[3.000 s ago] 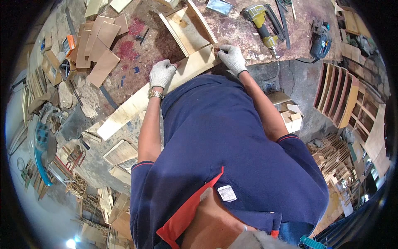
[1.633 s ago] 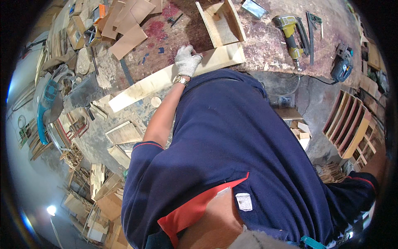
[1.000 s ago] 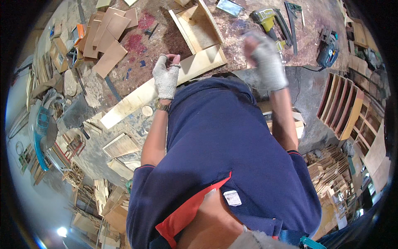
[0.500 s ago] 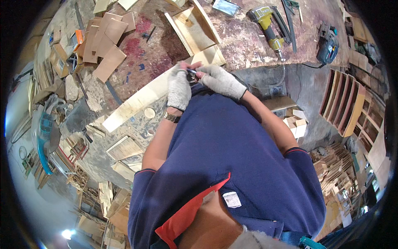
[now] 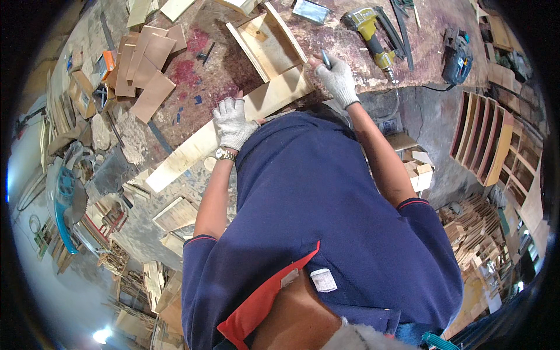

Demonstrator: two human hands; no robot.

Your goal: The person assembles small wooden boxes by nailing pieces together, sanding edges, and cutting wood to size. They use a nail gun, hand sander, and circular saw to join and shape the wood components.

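Note:
A long pale wooden board lies slantwise along the near edge of the workbench. My left hand, in a whitish knit glove, spans the board, its fingers at the far edge and its thumb toward the near side. To the right of the board's end, my gloved right hand is closed around a slim pen that points up and away. An open wooden box frame touches the far side of the board's right end, just left of the pen.
A yellow-green nail gun and a blue jigsaw lie on the bench at the right. Thin brown panels are piled at the left. A circular saw stands at far left; curved wooden slats are at right.
My hands were together over the board's right part, fingers on the pen. They have parted: the left has moved left onto the board, the right has carried the pen right and away from me.

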